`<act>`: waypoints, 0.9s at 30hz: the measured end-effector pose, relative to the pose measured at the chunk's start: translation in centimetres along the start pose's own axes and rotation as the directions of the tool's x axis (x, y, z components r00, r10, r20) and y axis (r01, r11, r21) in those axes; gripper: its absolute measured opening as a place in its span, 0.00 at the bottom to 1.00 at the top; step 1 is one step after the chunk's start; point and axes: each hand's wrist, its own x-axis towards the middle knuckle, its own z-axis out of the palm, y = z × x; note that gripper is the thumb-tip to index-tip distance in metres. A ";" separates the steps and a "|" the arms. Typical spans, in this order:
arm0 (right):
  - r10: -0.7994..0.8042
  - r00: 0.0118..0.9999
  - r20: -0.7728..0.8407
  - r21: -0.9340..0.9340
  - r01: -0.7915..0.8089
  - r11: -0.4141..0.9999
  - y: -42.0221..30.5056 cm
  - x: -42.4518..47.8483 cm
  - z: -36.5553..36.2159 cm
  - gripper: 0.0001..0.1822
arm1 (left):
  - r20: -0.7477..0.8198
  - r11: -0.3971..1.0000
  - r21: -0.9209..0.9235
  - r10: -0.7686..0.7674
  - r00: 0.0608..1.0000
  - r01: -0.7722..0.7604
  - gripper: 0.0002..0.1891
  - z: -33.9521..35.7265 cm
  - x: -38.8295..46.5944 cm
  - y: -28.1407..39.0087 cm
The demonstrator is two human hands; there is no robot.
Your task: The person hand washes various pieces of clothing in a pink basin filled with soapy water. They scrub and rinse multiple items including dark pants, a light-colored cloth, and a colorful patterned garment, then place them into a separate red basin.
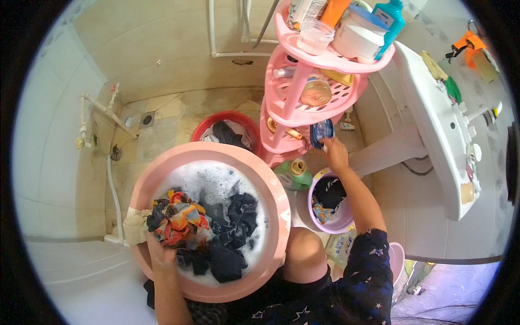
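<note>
A bunched wet cloth (180, 219) with an orange, red and black pattern is in my left hand (162, 250), over the left side of a large pink plastic basin (140, 187). The basin holds foamy water (191, 174), with dark wet clothes (239, 219) partly under the suds. My right hand (336, 154) reaches forward to the lower part of a pink shelf rack. Its fingers are closed on the near end of a dark blue plastic object (322, 133), perhaps a scrubbing brush or soap dish. The hand hides part of that object.
The tiered pink corner rack (290, 93) carries bottles and jars. Behind the basin stands a red tub (199, 129) of clothes. A green detergent bottle (292, 176) and a lilac bucket (341, 225) with clothes are beside the basin. A white pedestal sink (430, 134) stands right.
</note>
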 end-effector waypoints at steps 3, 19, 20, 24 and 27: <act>-0.059 0.998 0.034 0.055 0.057 0.997 -1.4 -6.3 -5.5 0.16 | -0.018 0.999 0.033 0.018 1.000 -0.017 0.21 -0.7 -0.5 0.6; -0.134 0.991 -0.004 0.010 0.134 0.991 -8.6 5.3 -18.6 0.15 | 0.041 0.990 -0.112 -0.080 0.996 0.084 0.24 1.4 -0.2 -0.3; -0.124 0.992 -0.028 0.013 0.125 0.992 -8.1 6.2 -18.4 0.15 | 0.040 0.992 -0.092 -0.085 0.996 0.088 0.24 1.4 -0.1 -0.2; -0.092 0.994 -0.063 -0.028 0.091 0.995 -8.9 7.9 -18.1 0.15 | 0.150 0.992 -0.104 -0.057 0.987 0.073 0.25 -0.4 0.7 -0.2; -0.188 0.980 -0.068 0.009 0.189 0.982 -9.4 7.3 -17.4 0.15 | 0.108 0.989 -0.131 -0.058 0.992 0.072 0.24 -0.4 0.6 -0.2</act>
